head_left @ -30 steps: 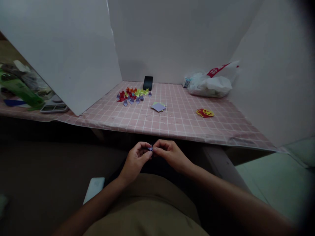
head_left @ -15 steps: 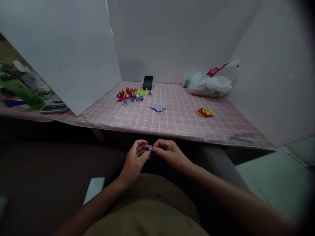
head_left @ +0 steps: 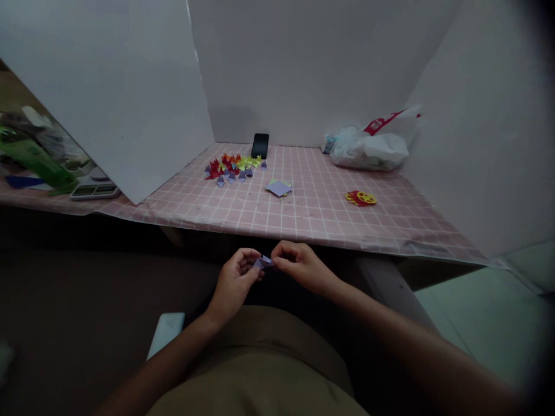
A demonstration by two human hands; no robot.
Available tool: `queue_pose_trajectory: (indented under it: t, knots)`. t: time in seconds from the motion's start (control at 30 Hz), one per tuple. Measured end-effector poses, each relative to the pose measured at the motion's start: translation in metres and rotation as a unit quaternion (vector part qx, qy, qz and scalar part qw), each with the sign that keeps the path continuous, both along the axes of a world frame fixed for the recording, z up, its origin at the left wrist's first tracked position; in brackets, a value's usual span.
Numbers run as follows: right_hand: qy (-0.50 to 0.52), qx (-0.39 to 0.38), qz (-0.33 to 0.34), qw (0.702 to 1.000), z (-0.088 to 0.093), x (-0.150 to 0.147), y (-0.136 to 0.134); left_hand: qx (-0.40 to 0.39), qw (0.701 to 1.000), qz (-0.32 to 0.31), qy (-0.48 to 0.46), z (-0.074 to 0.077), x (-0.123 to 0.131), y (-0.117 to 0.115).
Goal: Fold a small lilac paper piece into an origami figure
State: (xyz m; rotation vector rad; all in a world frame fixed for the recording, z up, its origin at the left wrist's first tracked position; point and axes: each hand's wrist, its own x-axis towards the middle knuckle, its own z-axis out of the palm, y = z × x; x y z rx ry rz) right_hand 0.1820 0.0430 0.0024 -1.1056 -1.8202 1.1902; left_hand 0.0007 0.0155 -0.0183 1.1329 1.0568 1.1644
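Between my hands, in front of the table edge and above my lap, is a small folded purple origami paper point(head_left: 262, 263). My left hand point(head_left: 236, 280) pinches its left side between thumb and fingers. The thumb and forefinger of my right hand point(head_left: 301, 266) are closed on its right end. On the table, several small origami figures point(head_left: 232, 166) in red, orange, yellow and purple stand in a cluster at the back left. A stack of square papers point(head_left: 280, 188), purple on top, lies near the middle.
A dark phone point(head_left: 260, 146) leans at the back wall. A white plastic bag point(head_left: 368, 149) sits at the back right, with red and yellow cut-out pieces point(head_left: 361, 198) in front. A white panel point(head_left: 130, 98) stands at left. Beside my left arm lies a white flat device point(head_left: 167, 332).
The purple paper looks more stretched out between my hands. My right hand has moved slightly right and up, while my left has shifted a little left.
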Motion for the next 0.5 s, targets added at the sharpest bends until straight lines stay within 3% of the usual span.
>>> queue_pose_trajectory:
  t: [0.23,0.5]
  knots:
    - [0.057,-0.083,0.044,0.994,0.004,-0.0012,-0.0014,0.016,0.999,-0.023,0.036,0.0035,0.0004,-0.0017]
    - [0.122,-0.154,0.048,0.979,0.0055,0.0012,-0.0013,-0.006,0.999,-0.051,0.008,0.0025,-0.0064,0.0011]
